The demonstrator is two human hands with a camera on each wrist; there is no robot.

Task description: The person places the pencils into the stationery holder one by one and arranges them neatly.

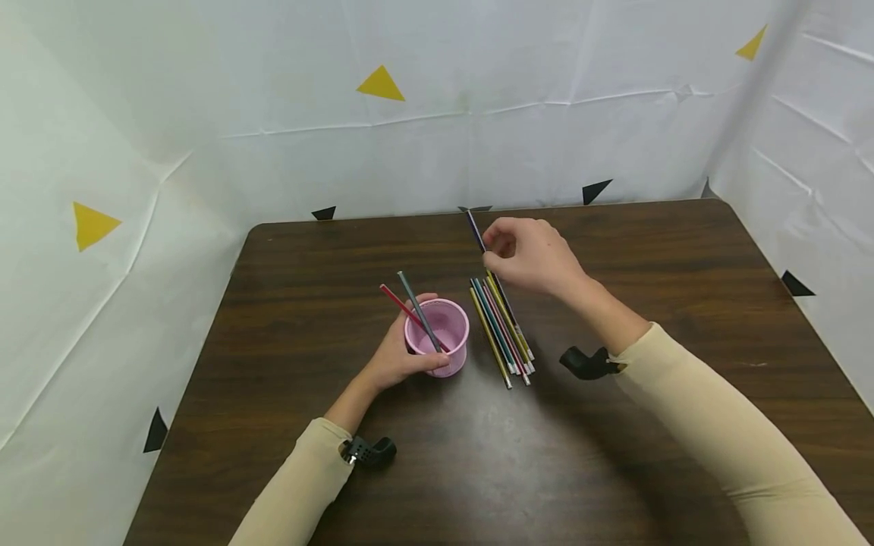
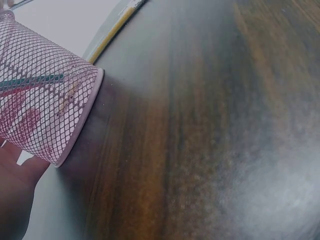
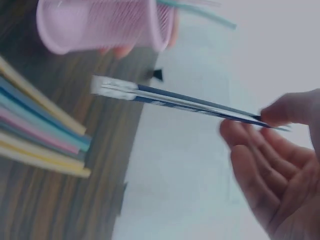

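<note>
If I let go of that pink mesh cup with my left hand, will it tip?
Possibly. The pink mesh cup looks light, being open wire mesh, and the two pencils in it lean over one rim, so weight sits off-centre. The left hand grips its side; its flat base on the table should help.

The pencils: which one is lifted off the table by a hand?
The dark blue pencil, pinched by the right hand. The other loose pencils lie bundled on the table; two stand in the pink cup.

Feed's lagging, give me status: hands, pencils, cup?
Left hand grips pink mesh cup. Right hand pinches dark pencil. Pencil pile beside cup.
</note>
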